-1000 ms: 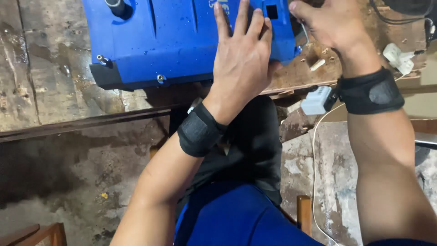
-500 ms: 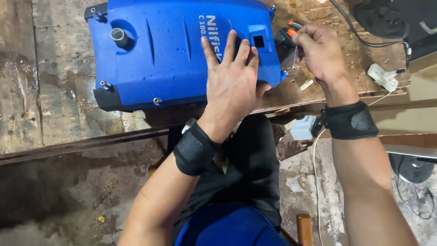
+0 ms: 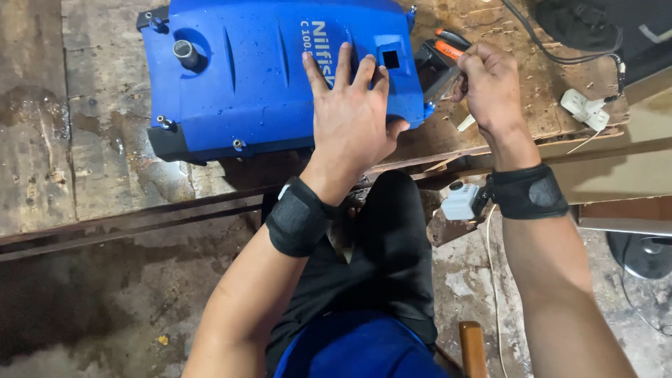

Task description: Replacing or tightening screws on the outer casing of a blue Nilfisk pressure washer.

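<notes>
Blue plastic machine housing (image 3: pixel 266 77) is lying flat on a worn wooden workbench (image 3: pixel 98 161), its long side running left to right and its near edge sitting close to the bench's front edge. The left hand (image 3: pixel 350 119) is pressing down on the housing's right part with the palm flat and the fingers (image 3: pixel 343 63) spread, gripping nothing, just beside a small square opening (image 3: pixel 390 59) in the shell. The right hand (image 3: pixel 493 87) is hovering just off the housing's right end, curled closed around an orange-and-black handled tool (image 3: pixel 448 45) whose working end is hidden behind the fingers, so I cannot tell what kind of tool it is. Both wrists are wearing black straps (image 3: pixel 297 217), and a small grey box (image 3: pixel 460 203) is hanging from the right one. A short metal stub (image 3: pixel 185 50) is standing up near the housing's left end. A white plug (image 3: pixel 584 108) is resting on the bench to the right, well apart from the housing.
</notes>
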